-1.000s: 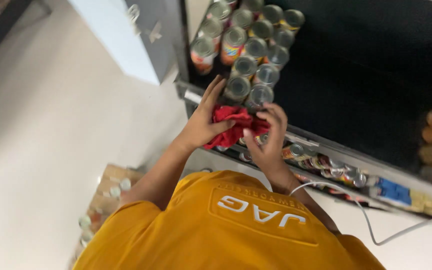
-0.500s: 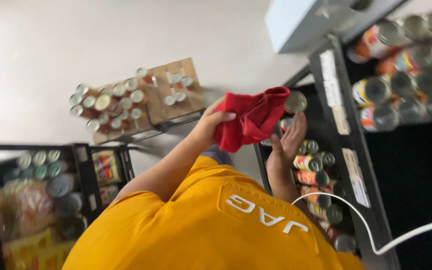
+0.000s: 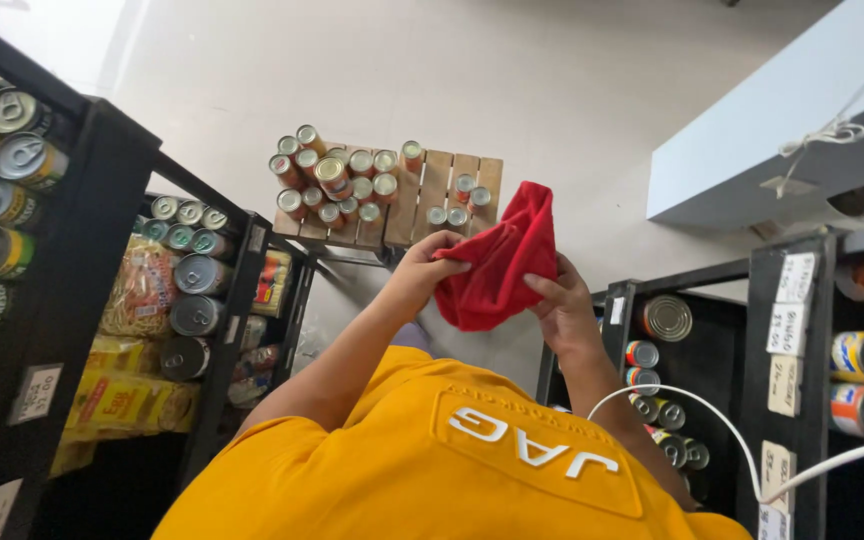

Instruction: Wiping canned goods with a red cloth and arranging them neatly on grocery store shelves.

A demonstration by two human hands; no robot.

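- You've turned away from the shelf of cans where the cloth was pressed a second ago; it's now lifted clear, in the air in front of your chest.
- Your left hand point(image 3: 422, 275) pinches one edge of the red cloth point(image 3: 500, 265), fingers clenched on it.
- Your right hand point(image 3: 562, 308) grips the other side, thumb across the fabric.
- Below the cloth is a wooden pallet point(image 3: 432, 195) carrying tin cans point(image 3: 337, 180) on the floor, so the wiping has paused while you bunch the cloth.

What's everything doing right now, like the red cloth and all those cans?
red cloth: bunched up, held in the air by both hands.
left hand: gripping the cloth.
right hand: gripping the cloth.
cans on the wooden crate: upright, unopened.
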